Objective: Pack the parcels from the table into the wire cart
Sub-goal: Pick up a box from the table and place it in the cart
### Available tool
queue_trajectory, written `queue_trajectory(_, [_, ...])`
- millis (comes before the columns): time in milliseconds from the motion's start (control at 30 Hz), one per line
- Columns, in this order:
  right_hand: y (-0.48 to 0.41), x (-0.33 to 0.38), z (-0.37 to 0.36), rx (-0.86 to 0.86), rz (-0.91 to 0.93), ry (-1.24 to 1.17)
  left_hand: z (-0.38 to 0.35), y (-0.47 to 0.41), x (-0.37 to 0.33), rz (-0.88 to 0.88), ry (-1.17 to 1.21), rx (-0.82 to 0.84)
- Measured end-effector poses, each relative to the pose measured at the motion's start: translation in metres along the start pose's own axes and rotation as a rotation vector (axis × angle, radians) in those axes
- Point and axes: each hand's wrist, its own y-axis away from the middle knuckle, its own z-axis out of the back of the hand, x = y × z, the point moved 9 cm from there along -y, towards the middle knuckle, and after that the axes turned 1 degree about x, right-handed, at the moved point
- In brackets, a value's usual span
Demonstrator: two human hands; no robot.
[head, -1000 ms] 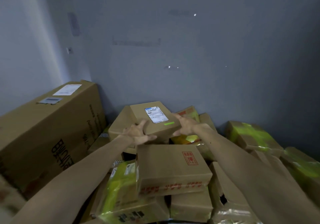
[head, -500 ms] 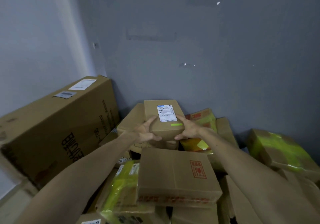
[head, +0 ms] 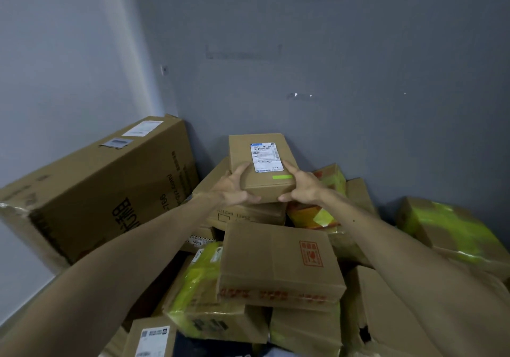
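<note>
Hands grip one delivery: the left hand (head: 234, 189) and right hand (head: 303, 188) clamp the near corners of a small labelled parcel (head: 248, 155), fingers curled over its top, thumbs hooked under its front edge, a two-sided hold that probably keeps it level. The parcel is just beyond the red-stamped box (head: 276, 260). Left of that box leans a long carton (head: 105, 191). No wire cart is in view.

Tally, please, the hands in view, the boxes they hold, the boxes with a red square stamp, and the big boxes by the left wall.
Hands: 2, left hand and right hand
Held box: 1
Stamped box: 1
Big box: 1
Total: 5
</note>
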Motion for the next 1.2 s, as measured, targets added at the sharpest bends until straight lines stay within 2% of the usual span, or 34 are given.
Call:
queue_trajectory(433, [0.082,0.042,0.031,-0.232,-0.019,0.067,0.029,0.056,-0.04,-0.214,-0.029,-0.081])
queue_trajectory(733, [0.183,0.062,0.024,-0.452,-0.206,0.098,0.032,0.103,-0.07,-0.514,-0.083,0.043])
queue_trajectory(1200, [0.387,0.039,0.036,-0.664,-0.475,0.163,-0.055,0.22,-0.158,-0.781,-0.044,0.242])
